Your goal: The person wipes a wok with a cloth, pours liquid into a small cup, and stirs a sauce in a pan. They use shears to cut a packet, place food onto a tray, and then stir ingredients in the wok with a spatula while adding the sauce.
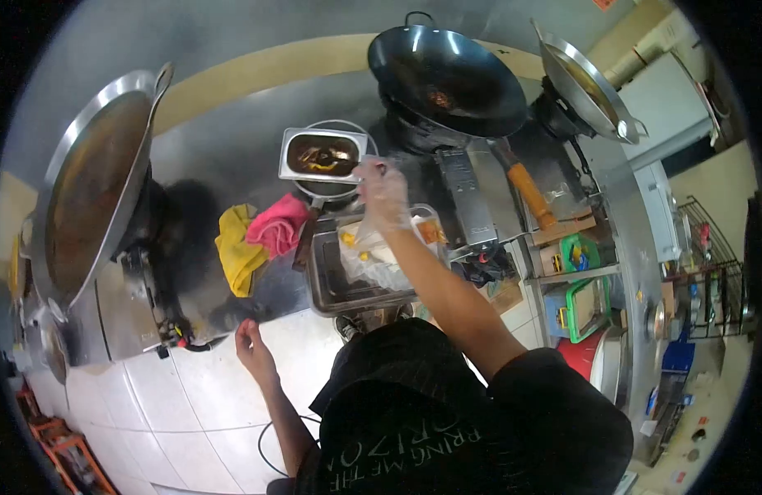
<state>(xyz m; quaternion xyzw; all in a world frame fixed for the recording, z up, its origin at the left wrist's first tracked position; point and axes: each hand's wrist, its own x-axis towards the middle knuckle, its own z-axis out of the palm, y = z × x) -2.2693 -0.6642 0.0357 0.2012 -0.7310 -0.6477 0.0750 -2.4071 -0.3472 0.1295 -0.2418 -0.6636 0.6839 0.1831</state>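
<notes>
My right hand point(383, 196), in a clear plastic glove, reaches to the right edge of a small rectangular metal container point(287, 168) of dark brown sauce. Its fingers are closed around something dark that I cannot make out. The container rests over a round strainer or pan point(336, 198) with a wooden handle. Under my right forearm lies a metal tray point(319, 285) with a clear plastic bag point(369, 271) and yellow and orange food. My left hand point(253, 351) hangs bare above the floor, fingers loosely bent and apart, holding nothing.
A yellow cloth point(239, 247) and a pink cloth point(275, 224) lie left of the tray. A large pan of brown liquid point(101, 190) stands left, a black wok point(447, 78) at the back, another pan point(587, 78) at right. A wooden-handled tool point(529, 194) lies beside the wok.
</notes>
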